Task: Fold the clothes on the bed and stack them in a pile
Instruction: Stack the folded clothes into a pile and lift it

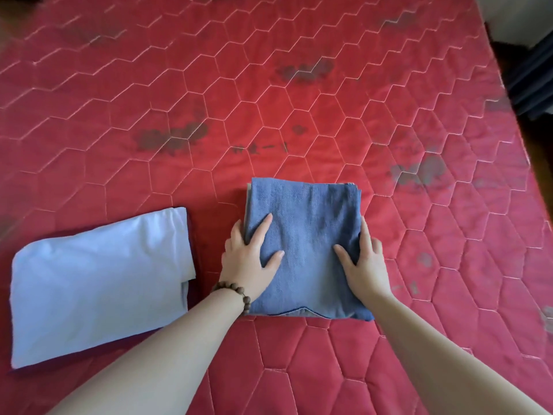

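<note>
A folded blue denim garment lies on the red quilted mattress, near the front middle. My left hand, with a bead bracelet on its wrist, holds the garment's left edge: thumb and one finger lie on top, the other fingers go down the side. At the right edge my right hand holds the garment, thumb on top and fingers wrapped along the side. To the left lies a folded light blue garment on top of something dark, of which only a thin edge shows.
The mattress stretches far back and to the right, with dark stains on it. Its right edge runs diagonally at the upper right, beside a dark object off the bed.
</note>
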{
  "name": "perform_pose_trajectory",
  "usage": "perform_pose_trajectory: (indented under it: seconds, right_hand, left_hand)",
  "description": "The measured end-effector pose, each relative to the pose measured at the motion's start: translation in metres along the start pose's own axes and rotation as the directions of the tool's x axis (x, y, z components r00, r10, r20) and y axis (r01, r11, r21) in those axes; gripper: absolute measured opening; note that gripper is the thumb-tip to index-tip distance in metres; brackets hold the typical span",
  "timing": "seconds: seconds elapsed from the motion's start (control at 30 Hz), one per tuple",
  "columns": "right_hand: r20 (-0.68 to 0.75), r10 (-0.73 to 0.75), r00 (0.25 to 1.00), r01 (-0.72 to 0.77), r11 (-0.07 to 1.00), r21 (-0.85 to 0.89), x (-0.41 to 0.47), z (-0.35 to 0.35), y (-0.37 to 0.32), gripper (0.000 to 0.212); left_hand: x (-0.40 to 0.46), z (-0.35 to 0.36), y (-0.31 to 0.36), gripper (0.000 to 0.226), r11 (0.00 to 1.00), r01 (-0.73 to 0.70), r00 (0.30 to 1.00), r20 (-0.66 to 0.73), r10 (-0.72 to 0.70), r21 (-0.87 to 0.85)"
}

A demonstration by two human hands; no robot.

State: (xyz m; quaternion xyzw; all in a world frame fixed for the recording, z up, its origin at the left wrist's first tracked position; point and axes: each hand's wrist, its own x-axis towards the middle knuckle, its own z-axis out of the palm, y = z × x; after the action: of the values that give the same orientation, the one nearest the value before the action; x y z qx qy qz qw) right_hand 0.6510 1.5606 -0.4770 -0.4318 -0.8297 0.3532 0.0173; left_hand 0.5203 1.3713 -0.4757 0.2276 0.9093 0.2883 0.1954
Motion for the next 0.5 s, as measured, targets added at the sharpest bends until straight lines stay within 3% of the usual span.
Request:
perform_pose_trajectory:
  seconds: [0.07,0.13,0.23,0.27,0.33,0.4,0.5]
  right_hand:
    - [-0.216,-0.119,0.969,0.081,0.981,-0.178,-0.004,-0.003,-0.012,0.066]
    - [-0.302,-0.383,0.873,0.294,0.907,-0.302,-0.003,0.002,-0.031,0.054]
    - [-0.085,-0.651,0.754,0.562,0.706,-0.431,0.013,0.023,-0.056,0.050]
    - [-0.015,-0.656,0.754,0.571,0.667,-0.478,0.019,0.029,-0.059,0.051]
    - [0.061,-0.558,0.828,0.492,0.670,-0.556,0.030,0.037,-0.052,0.055]
    - [0.052,-0.440,0.896,0.384,0.712,-0.587,0.036,0.040,-0.037,0.059]
    - [0.021,-0.393,0.919,0.330,0.741,-0.585,0.041,0.049,-0.026,0.065]
  left_hand:
    - [0.000,-0.002,0.008,0.059,0.969,-0.069,0.976,-0.186,0.115,0.239]
    - [0.008,0.001,0.024,0.050,0.916,-0.223,0.921,-0.237,0.310,0.333]
    - [0.029,0.011,0.042,0.051,0.822,-0.394,0.883,-0.078,0.462,0.412]
    - [0.036,0.014,0.041,0.053,0.804,-0.393,0.892,-0.027,0.451,0.447]
    - [0.044,0.020,0.027,0.055,0.782,-0.362,0.913,0.026,0.406,0.507]
    - [0.046,0.026,0.011,0.061,0.774,-0.345,0.920,0.029,0.390,0.531]
    - [0.050,0.037,0.002,0.069,0.787,-0.332,0.923,0.007,0.385,0.519]
